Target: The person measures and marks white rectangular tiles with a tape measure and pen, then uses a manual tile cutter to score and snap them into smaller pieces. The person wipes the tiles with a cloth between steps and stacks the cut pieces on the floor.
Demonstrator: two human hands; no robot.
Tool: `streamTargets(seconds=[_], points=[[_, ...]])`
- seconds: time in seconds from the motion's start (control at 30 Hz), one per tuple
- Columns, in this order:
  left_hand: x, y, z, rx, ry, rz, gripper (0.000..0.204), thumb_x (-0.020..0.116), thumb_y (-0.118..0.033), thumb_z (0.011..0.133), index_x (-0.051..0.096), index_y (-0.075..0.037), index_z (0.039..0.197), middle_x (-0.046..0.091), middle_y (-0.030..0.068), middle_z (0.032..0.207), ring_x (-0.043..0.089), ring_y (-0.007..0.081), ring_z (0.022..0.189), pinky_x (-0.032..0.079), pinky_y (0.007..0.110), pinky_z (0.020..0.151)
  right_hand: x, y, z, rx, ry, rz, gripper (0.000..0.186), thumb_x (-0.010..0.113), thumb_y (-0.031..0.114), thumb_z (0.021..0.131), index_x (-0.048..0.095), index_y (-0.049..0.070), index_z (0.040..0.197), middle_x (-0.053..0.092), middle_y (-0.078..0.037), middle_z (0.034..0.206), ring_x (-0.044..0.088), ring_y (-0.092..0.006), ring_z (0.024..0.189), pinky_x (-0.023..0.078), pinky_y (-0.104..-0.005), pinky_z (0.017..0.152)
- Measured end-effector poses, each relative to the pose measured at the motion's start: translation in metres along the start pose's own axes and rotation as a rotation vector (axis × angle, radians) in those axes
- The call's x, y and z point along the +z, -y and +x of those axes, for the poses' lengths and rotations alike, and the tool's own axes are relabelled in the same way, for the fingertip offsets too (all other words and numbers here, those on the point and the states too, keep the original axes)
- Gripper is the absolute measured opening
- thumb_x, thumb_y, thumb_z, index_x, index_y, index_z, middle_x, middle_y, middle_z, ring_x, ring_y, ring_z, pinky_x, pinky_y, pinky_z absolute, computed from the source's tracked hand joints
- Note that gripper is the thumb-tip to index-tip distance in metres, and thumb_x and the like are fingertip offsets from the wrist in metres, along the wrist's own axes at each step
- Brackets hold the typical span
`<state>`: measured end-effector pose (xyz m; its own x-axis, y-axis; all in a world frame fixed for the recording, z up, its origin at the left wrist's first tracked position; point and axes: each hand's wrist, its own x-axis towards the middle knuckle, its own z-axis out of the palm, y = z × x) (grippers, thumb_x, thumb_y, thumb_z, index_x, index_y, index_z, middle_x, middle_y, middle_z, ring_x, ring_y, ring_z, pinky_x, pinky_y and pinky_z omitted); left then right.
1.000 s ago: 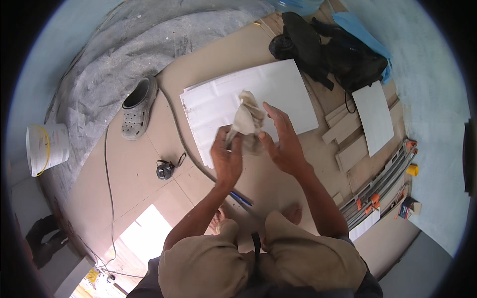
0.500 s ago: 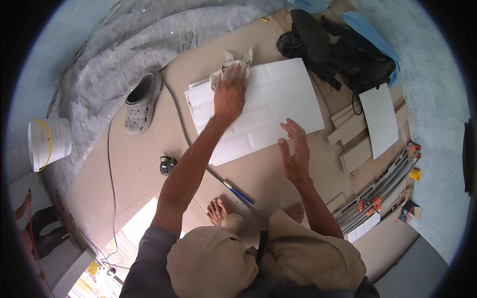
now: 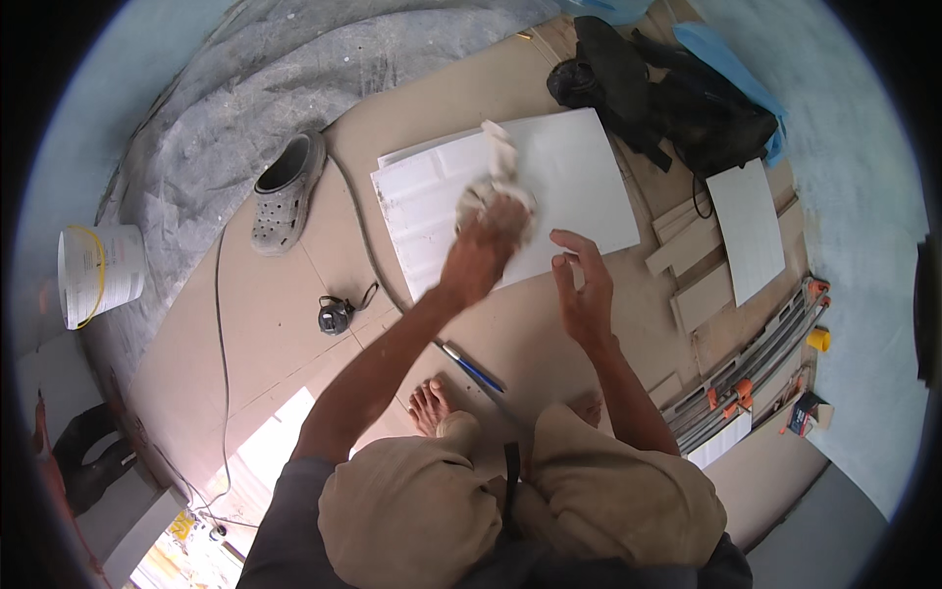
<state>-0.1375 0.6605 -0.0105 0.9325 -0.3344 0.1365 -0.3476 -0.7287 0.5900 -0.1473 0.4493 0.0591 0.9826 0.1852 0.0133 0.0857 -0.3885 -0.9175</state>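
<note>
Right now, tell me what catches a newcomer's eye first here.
At centre, the left hand presses a pale rag onto a large white tile lying on the floor, while the right hand hovers open by the tile's near edge. Far left stand a grey clog and a white bucket.

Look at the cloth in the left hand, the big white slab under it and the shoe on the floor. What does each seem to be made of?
Cloth: soft woven fabric, off-white, crumpled in folds under the left hand.
White slab: probably glazed ceramic tile; flat, straight-edged, with a smooth pale face.
Shoe: likely moulded foam or rubber; grey, one-piece, dusty and matt.
</note>
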Motion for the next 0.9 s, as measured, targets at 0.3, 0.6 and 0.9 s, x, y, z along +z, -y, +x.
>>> streamTargets(seconds=[0.3, 0.6, 0.9], points=[[-0.038, -0.086, -0.043, -0.875, -0.113, -1.547, 0.048, 0.052, -0.031, 0.111, 0.052, 0.000, 0.148, 0.058, 0.0208, 0.150, 0.060, 0.0306, 0.134, 0.050, 0.043, 0.108, 0.022, 0.026, -0.008, -0.161, 0.102, 0.072, 0.044, 0.065, 0.008, 0.099, 0.059, 0.003, 0.143, 0.060, -0.018, 0.145, 0.058, -0.0323, 0.136, 0.046, -0.0418, 0.114], [-0.101, -0.069, -0.088, -0.673, -0.456, -0.527, 0.055, 0.062, -0.029, 0.107, 0.051, 0.000, 0.152, 0.061, 0.0215, 0.148, 0.059, 0.0311, 0.137, 0.050, 0.046, 0.111, 0.057, -0.030, 0.040, -0.493, 0.291, -0.417, 0.076, 0.069, 0.045, 0.098, 0.043, 0.006, 0.158, 0.035, -0.022, 0.168, 0.029, -0.0477, 0.156, 0.024, -0.0611, 0.126], [-0.101, -0.039, -0.090, -0.624, -0.585, -0.360, 0.061, 0.056, -0.046, 0.110, 0.056, 0.003, 0.146, 0.067, 0.0237, 0.137, 0.064, 0.0325, 0.128, 0.052, 0.047, 0.106, 0.120, -0.035, 0.167, -0.598, 0.211, -0.685, 0.057, 0.050, 0.027, 0.109, 0.039, 0.012, 0.163, 0.032, -0.011, 0.172, 0.024, -0.0332, 0.161, 0.018, -0.0562, 0.131]])
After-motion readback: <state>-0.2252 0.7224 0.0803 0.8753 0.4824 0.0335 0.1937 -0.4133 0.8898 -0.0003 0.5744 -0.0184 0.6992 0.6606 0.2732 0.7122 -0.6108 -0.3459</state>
